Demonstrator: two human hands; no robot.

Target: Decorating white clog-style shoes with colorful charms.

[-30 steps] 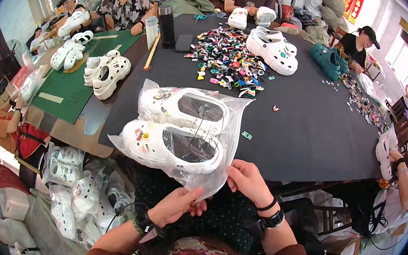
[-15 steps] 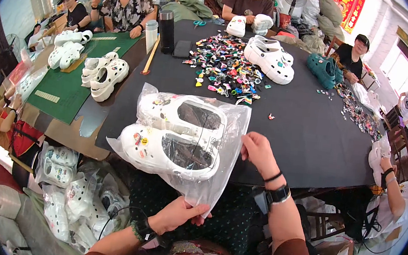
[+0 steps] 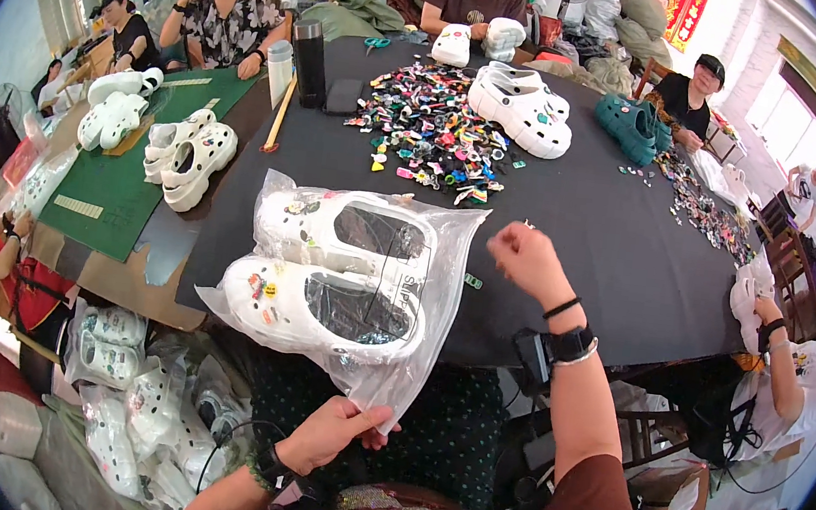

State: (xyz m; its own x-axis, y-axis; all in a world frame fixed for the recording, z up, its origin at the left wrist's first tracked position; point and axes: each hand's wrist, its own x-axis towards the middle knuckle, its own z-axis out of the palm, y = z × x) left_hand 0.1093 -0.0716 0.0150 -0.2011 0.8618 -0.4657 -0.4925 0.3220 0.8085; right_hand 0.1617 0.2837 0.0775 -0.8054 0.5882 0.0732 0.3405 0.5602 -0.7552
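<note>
A pair of white clogs (image 3: 280, 274) with small charms on the toes lies inside a clear plastic bag (image 3: 448, 260) at the front edge of the black table. My left hand (image 3: 337, 433) pinches the bag's near corner, which hangs past the edge. To the right of the bag, and apart from it, my right hand (image 3: 533, 259) hovers over the table with its fingers curled closed. What these fingers hold, if anything, is hidden. A small charm (image 3: 529, 226) shows just beyond its knuckles. Between the bag and that hand lies a green charm (image 3: 472, 281).
A heap of colourful charms (image 3: 433, 122) and large white clogs (image 3: 520, 107) sit beyond the bag. A black bottle (image 3: 309, 62) and wooden stick (image 3: 280, 117) stand and lie at left. Bagged clogs (image 3: 149, 407) fill the lower left. Several people sit around the tables.
My right hand has let go of the bag's right edge and moved slightly up and away from it, uncovering the green charm. My left hand keeps its pinch on the corner.
</note>
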